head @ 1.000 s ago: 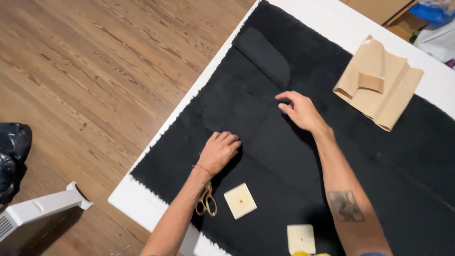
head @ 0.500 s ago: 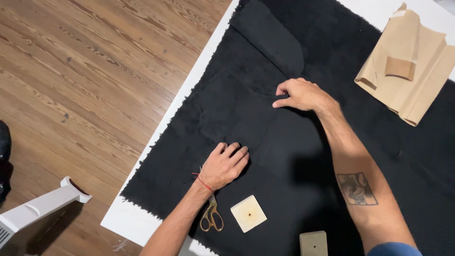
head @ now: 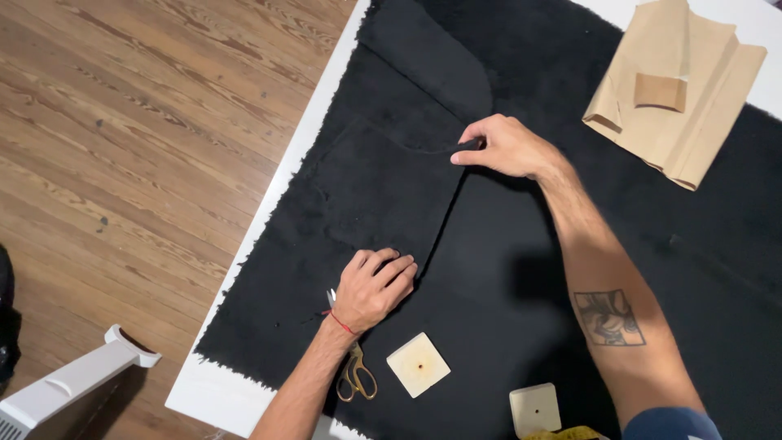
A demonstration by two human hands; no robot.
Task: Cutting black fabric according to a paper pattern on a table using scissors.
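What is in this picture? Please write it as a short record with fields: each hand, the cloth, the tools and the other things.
left hand: left hand lies flat on the black cloth, palm down
right hand: right hand pinches an edge of the cut cloth piece and lifts it a little
cloth: black, fuzzy, spread over the white table
tools: gold scissors under the left wrist
other things: two pale square blocks; folded brown paper at upper right
floor: wooden planks
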